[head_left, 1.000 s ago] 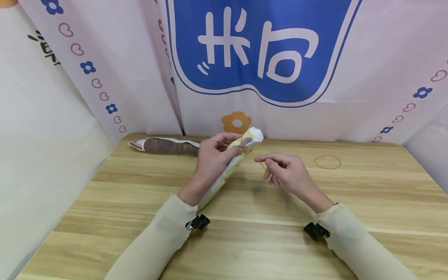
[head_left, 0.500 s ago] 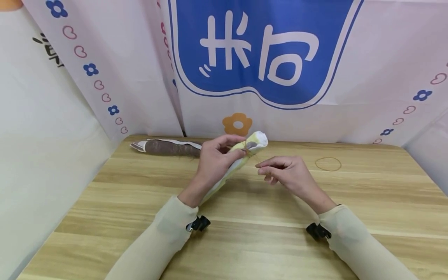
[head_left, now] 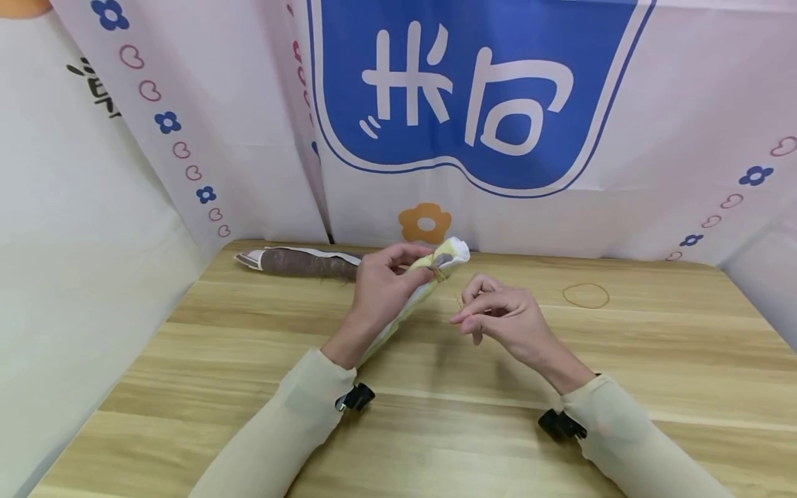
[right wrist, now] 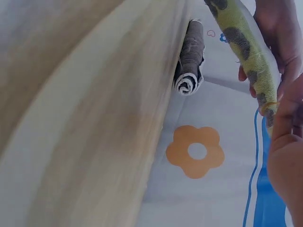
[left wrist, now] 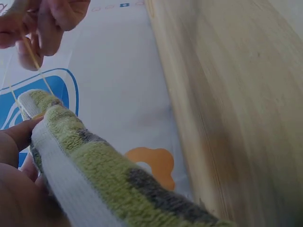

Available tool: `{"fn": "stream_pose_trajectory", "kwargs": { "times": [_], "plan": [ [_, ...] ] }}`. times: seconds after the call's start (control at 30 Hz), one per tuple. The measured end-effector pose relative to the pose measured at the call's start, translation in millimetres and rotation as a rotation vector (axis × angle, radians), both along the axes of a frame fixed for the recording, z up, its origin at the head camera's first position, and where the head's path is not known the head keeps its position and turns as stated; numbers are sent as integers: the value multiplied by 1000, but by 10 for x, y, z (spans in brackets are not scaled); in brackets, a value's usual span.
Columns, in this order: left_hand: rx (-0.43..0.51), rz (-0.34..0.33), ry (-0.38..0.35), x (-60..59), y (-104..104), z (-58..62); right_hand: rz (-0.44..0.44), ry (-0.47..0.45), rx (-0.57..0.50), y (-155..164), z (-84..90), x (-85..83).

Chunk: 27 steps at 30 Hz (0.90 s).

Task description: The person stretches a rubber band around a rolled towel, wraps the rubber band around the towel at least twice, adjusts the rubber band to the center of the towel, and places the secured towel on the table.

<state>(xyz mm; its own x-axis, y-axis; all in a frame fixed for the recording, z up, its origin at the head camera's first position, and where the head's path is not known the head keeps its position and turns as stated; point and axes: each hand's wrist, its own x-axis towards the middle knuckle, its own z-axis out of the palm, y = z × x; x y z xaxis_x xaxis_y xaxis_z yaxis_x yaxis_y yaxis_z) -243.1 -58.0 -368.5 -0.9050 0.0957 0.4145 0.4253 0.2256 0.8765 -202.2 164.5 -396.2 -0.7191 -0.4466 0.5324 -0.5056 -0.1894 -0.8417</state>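
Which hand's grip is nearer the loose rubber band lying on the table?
Right. The right hand is left of the rubber band; the left hand is farther left, holding the green towel.

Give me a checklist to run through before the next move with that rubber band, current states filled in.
1. Left hand grips the patterned roll near its far end: ok.
2. Right hand holds the rubber band: ok.
3. Rubber band fully snug on the roll: not ok, strands stretch to the right hand.
4. Roll's near end secured: cannot tell, hidden or out of frame.
5. Spare band lying on the table, apart from both hands: ok.
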Motion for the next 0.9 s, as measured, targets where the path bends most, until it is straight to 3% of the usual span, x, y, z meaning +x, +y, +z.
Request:
{"fn": "stream_pose_trajectory", "kwargs": {
  "times": [0.23, 0.47, 0.7, 0.9],
  "plan": [
    [-20, 23, -13, -12, 14, -25, 40, 32, -120, -40, 21, 33],
    [-46, 56, -23, -2, 11, -33, 47, 153, -197, -112, 91, 96],
    [-61, 72, -37, -9, 15, -46, -59, 348, -137, -182, 92, 129],
    [-70, 86, -65, -13, 12, -51, -251, 335, -73, -175, 75, 150]
  ]
}}
